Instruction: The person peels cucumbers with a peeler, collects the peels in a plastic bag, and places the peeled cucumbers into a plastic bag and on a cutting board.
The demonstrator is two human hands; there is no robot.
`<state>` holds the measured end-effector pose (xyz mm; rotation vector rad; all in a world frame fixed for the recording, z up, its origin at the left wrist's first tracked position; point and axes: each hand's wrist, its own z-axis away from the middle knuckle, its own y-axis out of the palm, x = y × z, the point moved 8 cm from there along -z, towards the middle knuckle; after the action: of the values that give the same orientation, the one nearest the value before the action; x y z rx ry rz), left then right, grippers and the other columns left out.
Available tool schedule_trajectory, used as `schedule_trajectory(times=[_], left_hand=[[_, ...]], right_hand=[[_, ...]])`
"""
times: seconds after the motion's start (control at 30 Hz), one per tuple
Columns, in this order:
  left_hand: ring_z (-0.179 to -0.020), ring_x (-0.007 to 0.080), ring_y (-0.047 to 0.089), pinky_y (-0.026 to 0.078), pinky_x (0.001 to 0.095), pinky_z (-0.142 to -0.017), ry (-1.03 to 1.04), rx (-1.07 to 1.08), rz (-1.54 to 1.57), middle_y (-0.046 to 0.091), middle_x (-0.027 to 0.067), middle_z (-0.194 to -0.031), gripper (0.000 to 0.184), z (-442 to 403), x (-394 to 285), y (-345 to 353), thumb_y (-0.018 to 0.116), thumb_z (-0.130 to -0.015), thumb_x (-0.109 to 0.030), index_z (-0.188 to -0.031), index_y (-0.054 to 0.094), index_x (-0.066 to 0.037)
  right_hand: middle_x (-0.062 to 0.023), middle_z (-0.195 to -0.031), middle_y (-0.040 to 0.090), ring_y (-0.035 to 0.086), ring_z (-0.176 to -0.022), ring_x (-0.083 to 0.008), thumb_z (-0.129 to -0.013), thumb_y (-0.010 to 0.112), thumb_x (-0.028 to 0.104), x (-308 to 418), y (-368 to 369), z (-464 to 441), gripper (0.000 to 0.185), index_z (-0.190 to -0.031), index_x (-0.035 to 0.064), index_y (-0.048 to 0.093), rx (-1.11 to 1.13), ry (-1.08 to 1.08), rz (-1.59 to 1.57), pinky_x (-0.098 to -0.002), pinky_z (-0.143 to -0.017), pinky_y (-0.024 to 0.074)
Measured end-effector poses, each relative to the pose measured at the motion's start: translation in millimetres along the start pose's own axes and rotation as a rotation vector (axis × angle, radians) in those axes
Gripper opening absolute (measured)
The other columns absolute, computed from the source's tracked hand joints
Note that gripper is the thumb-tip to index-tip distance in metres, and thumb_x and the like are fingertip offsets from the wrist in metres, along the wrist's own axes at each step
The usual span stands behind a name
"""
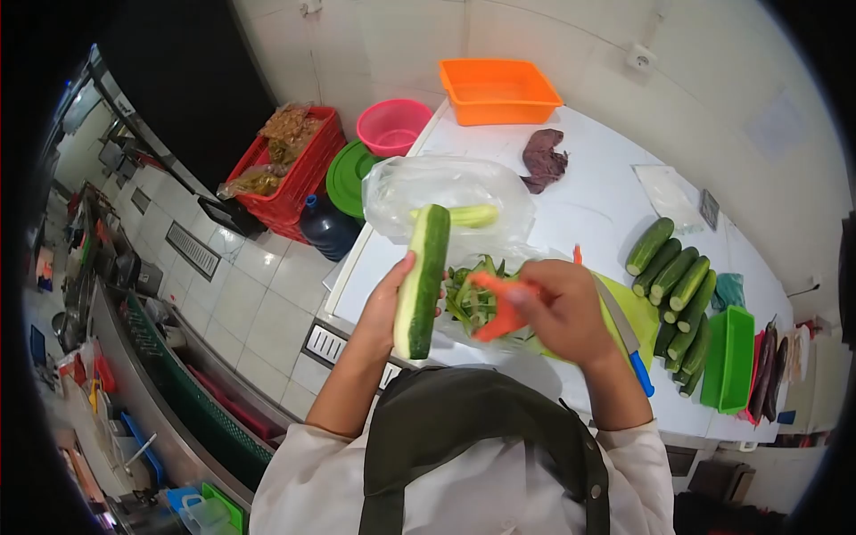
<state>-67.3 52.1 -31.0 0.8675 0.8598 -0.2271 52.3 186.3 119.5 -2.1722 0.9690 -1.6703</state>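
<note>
- One white table (pixel 606 205) carries the whole spread; the cucumber in hand is held above its near edge, between the person's body and the bag (pixel 383 189).
- Several unpeeled cucumbers (pixel 675 272) lie heaped to the right, just beside the green tray (pixel 728 357). They look firm and whole, and their rounded sides could roll if one is pulled from low in the heap; the upper ones offer the easier hold, around the middle.
- The held cucumber (pixel 423 281) is pale and bare down its left side, dark green down its right. It is thick, so probably fairly weighty for its length, and stiff enough to stay straight when held at one place. Bared flesh will likely be wet and slippery, and softer under a fingertip than the skin; the green side should give the surer grip, low or around the middle.
- The left hand (pixel 385 299) is wrapped about the cucumber's middle, thumb on the near side, fingertips showing past the far one. That hold suits its weight, though pressing hard could bruise the flesh.
- The right hand (pixel 571 308) is closed on the orange peeler (pixel 506 314), which appears apart from the cucumber. It looks light and rigid, best held by the handle, clear of the blade; blur hides the blade's edge.
- Thin peelings (pixel 465 299) lie below, limp and probably damp.
</note>
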Motion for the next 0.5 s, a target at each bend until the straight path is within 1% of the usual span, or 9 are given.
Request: schedule_trajectory(times=[0.03, 0.1, 0.13, 0.23, 0.33, 0.5], left_hand=[[-0.078, 0.017, 0.063, 0.055, 0.0311, -0.063, -0.006, 0.039, 0.064, 0.063, 0.0102, -0.097, 0.046, -4, 5, 2, 0.043, -0.098, -0.042, -0.119, 0.055, -0.003], [-0.08, 0.017, 0.063, 0.054, 0.0307, -0.069, -0.004, 0.038, 0.106, 0.063, 0.0107, -0.097, 0.045, -7, 10, 9, 0.044, -0.098, -0.042, -0.116, 0.056, -0.002], [-0.081, 0.0171, 0.063, 0.054, 0.0307, -0.07, 0.006, 0.031, 0.108, 0.063, 0.0109, -0.097, 0.045, -8, 11, 12, 0.044, -0.099, -0.042, -0.115, 0.056, -0.002], [-0.082, 0.0173, 0.063, 0.052, 0.0305, -0.074, 0.042, 0.02, 0.073, 0.063, 0.011, -0.096, 0.046, -10, 7, 13, 0.041, -0.1, -0.042, -0.113, 0.056, 0.0], [-0.083, 0.0175, 0.063, 0.052, 0.0302, -0.074, 0.069, 0.006, -0.004, 0.063, 0.0106, -0.095, 0.048, -16, 6, 7, 0.039, -0.101, -0.043, -0.112, 0.056, 0.001], [-0.083, 0.0176, 0.063, 0.051, 0.0302, -0.075, 0.061, -0.076, -0.052, 0.064, 0.0106, -0.093, 0.051, -18, 6, 1, 0.037, -0.101, -0.044, -0.111, 0.057, 0.001]], right_hand=[[-0.0071, -0.053, 0.054, 0.052, -0.05, -0.0237, -0.082, 0.067, 0.022, 14, 10, -3, 0.029, -0.06, 0.0064, 0.059, -0.026, -0.101, 0.15, -0.0327, -0.056, 0.038], [-0.006, -0.05, 0.051, 0.05, -0.05, -0.0232, -0.082, 0.066, 0.022, 37, 33, -2, 0.033, -0.054, 0.009, 0.056, -0.081, -0.301, 0.447, -0.035, -0.054, 0.0348], [-0.0002, -0.054, 0.048, 0.046, -0.05, -0.0214, -0.076, 0.069, 0.018, 36, 44, 0, 0.023, -0.056, 0.0116, 0.058, -0.068, -0.358, 0.466, -0.0379, -0.053, 0.0321], [0.0006, -0.053, 0.044, 0.045, -0.052, -0.0187, -0.071, 0.071, 0.019, 50, 64, 2, 0.026, -0.053, 0.0135, 0.054, -0.015, -0.483, 0.591, -0.0353, -0.053, 0.0315], [0.0011, -0.054, 0.042, 0.045, -0.053, -0.0173, -0.067, 0.073, 0.02, 60, 70, 2, 0.028, -0.051, 0.0146, 0.05, -0.043, -0.579, 0.594, -0.0343, -0.053, 0.031], [0.0009, -0.054, 0.041, 0.044, -0.054, -0.0168, -0.065, 0.073, 0.02, 64, 72, 1, 0.027, -0.052, 0.0139, 0.05, -0.025, -0.62, 0.611, -0.0339, -0.053, 0.0305]])
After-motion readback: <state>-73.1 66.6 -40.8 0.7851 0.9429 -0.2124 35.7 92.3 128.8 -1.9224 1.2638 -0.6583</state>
